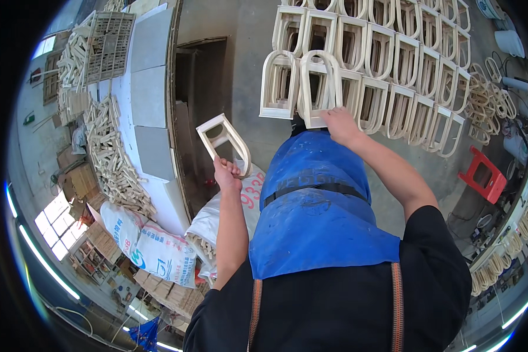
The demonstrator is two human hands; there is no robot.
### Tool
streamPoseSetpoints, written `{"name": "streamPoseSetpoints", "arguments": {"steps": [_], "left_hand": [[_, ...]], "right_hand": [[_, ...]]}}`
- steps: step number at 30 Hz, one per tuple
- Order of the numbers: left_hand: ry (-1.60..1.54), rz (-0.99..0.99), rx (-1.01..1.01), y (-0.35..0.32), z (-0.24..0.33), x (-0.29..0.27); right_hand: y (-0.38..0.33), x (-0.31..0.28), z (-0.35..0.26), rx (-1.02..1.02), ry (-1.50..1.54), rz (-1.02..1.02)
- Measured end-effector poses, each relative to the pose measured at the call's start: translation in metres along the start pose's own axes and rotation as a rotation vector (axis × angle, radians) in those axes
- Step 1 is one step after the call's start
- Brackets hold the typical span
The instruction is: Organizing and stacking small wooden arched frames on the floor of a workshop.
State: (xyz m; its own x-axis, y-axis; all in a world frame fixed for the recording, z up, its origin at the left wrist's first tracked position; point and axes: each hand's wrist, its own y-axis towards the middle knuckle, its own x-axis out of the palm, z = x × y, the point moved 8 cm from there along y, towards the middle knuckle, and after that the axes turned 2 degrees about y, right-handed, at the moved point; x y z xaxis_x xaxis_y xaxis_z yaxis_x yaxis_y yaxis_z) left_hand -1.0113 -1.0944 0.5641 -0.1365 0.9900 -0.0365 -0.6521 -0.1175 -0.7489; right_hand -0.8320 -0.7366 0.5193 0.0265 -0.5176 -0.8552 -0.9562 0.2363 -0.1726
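Observation:
My left hand [226, 173] is closed around one side of a pale arched wooden frame [239, 144], held tilted in the air left of my blue apron [314, 211]. My right hand [339, 124] grips the lower corner of another arched wooden frame [337, 82]. That second frame stands at the near left end of the stacked frames, arch upward, partly covering those behind it. Just left of it is a similar upright frame [266, 82], which neither hand touches. My right fingertips are partly hidden at the frame's bottom bar.
Rows of stacked arched frames [405, 76] cover the floor ahead and to the right. A red plastic stool [483, 175] lies at the right. On the left are a workbench [151, 94], piled wooden sticks [108, 152] and white woven sacks [152, 249].

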Motion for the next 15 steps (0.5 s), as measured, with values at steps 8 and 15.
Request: {"name": "streamPoseSetpoints", "arguments": {"steps": [8, 15], "left_hand": [[0.081, 0.101, -0.040, 0.006, -0.015, -0.042], [0.190, 0.095, -0.080, 0.014, -0.021, -0.059]], "right_hand": [[0.021, 0.044, -0.013, 0.147, -0.043, -0.113], [0.030, 0.061, -0.016, 0.186, -0.052, -0.050]]}}
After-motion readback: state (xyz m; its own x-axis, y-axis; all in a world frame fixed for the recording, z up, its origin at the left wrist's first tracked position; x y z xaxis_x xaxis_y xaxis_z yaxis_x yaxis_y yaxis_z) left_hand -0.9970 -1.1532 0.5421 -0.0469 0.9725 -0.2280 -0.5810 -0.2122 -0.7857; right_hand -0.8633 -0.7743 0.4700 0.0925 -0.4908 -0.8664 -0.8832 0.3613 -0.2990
